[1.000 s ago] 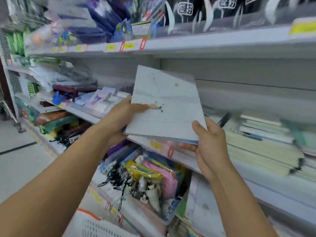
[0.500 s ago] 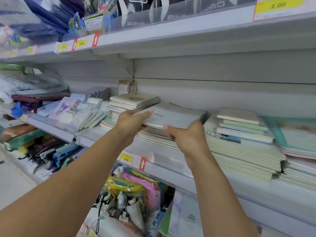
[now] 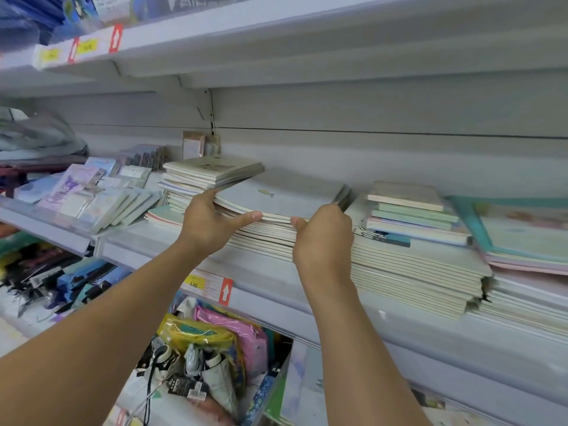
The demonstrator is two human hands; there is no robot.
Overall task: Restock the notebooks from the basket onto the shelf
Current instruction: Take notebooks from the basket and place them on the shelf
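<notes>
Both hands, left hand (image 3: 212,222) and right hand (image 3: 322,238), grip the notebooks (image 3: 282,198).

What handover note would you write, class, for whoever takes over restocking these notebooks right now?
Left hand: grips the left front of the top notebooks.
Right hand: grips their right front corner.
Those notebooks lie on the middle stack on the shelf, front edge a little lifted.
Done: this batch has reached the shelf.
Left: settle it, let go, fetch more. The basket is out of view.
</notes>
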